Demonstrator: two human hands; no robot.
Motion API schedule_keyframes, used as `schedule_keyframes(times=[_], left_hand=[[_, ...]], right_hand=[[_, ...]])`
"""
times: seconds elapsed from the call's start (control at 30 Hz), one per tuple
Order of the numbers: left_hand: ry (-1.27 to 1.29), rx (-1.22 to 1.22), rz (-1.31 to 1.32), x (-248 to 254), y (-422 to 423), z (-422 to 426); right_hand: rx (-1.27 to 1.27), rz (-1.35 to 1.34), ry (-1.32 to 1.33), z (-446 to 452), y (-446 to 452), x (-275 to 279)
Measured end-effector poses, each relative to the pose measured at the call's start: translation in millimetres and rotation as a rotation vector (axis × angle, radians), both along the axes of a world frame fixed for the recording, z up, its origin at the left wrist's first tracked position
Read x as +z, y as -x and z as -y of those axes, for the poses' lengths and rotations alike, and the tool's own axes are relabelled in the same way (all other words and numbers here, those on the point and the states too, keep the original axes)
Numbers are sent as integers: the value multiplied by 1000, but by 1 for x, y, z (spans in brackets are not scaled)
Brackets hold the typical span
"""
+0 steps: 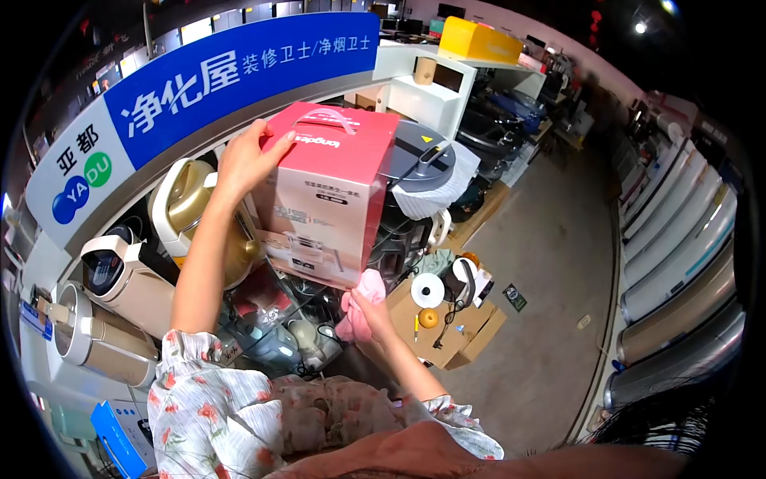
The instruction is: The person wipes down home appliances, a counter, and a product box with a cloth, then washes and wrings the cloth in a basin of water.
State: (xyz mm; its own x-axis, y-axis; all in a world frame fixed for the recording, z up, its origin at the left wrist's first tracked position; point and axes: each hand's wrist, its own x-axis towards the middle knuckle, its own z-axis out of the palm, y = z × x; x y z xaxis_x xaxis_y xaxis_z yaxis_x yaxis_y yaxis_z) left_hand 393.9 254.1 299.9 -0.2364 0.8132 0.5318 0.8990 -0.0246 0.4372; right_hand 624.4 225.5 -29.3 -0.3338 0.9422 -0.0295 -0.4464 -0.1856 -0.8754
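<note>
A red and beige cardboard appliance box with a clear carry handle on its top stands tilted in front of me. My left hand grips its upper left edge, thumb and fingers on the red top. Bunched in my right hand is a pink cloth, which touches the box's lower right corner. Part of the right fingers is hidden by the cloth. Directly behind the box sits a round grey appliance lid with a dark handle.
On the left stand a gold electric airpot and beige appliances. Below the box are kettles in clear wrapping. A carton with small parts rests on the floor at right. Tall cylinders line the right wall.
</note>
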Motion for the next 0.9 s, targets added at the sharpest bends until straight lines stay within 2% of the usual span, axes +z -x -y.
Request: schedule_keyframes(times=[0.1, 0.27, 0.33, 0.4, 0.53, 0.6, 0.67, 0.83, 0.9], left_hand=[[-132, -23, -26, -11, 4, -13], [-142, 14, -78, -8, -24, 13], [-53, 85, -197, 0, -36, 29], [-55, 45, -244, 5, -46, 49], [-120, 40, -520, -9, -68, 81], [-113, 73, -517, -13, -72, 81], [-124, 111, -526, -16, -74, 78], [-151, 258, -611, -25, -73, 49], [-151, 301, -589, -25, -71, 33]], right_hand=[[53, -103, -13, 6, -4, 7], [78, -93, 51, 6, -21, 8], [82, -85, 73, 0, -27, 8], [79, -68, 90, -11, -36, 11], [38, 4, 99, -35, -57, 20], [-21, 81, 64, -50, -61, 26], [-130, 202, -58, -70, -55, 31], [-627, 544, -840, -124, -20, 22], [-595, 849, -768, -131, -14, 36]])
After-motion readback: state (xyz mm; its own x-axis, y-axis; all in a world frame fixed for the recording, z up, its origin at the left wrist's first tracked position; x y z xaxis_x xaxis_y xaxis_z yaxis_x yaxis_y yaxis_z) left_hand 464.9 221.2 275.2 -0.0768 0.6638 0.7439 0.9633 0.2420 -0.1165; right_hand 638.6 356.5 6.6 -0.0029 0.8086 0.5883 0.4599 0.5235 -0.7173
